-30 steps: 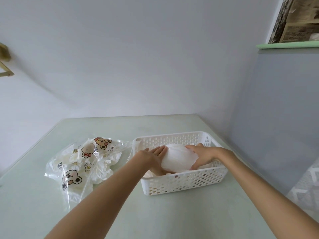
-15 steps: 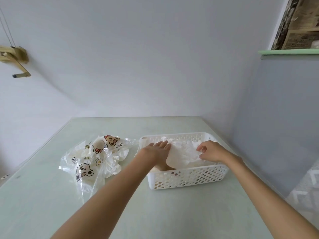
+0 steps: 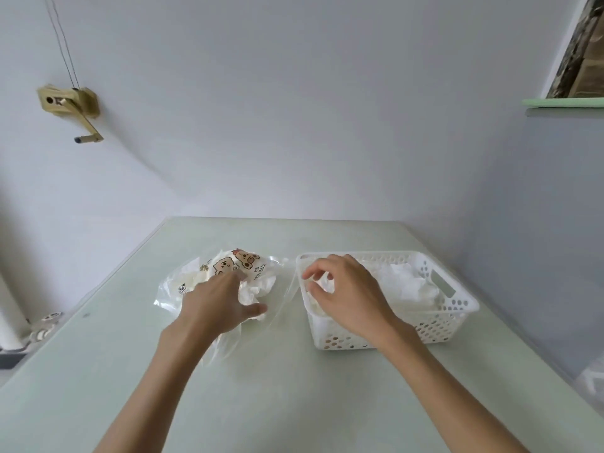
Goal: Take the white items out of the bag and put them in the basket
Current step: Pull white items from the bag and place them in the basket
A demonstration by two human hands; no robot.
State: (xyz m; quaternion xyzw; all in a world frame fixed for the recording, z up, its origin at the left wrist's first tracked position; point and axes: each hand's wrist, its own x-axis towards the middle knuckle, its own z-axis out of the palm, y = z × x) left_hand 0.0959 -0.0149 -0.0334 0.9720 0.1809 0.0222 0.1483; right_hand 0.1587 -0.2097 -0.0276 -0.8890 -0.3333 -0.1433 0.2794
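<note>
- On the far left wall, a brass-coloured bracket with a crank handle (image 3: 70,106), thin cords running up from it.
- On the pale green tabletop (image 3: 294,403), left of centre, a crumpled clear plastic bag printed with cartoon bears (image 3: 235,266) — white soft items (image 3: 255,289) visible through the film, still inside.
- Over the bag's near side, the left hand (image 3: 215,305), palm down, fingers straight and slightly spread, thumb stretched out toward the right; fingertips on the plastic, nothing gripped.
- Just beside the bag, to its right, a white perforated plastic basket with cut-out handles (image 3: 457,308), standing flat on the tabletop; a fold of clear film reaching its left wall.
- Above the basket's left end, the right hand (image 3: 346,295), fingers loosely curled, thumb and forefinger close together but apart; whether anything thin is pinched there — cannot tell.
- Inside the basket, toward its right half, a heap of white crumpled items (image 3: 408,286), lying below the rim.
- High on the right wall, a pale green ledge (image 3: 562,103).
</note>
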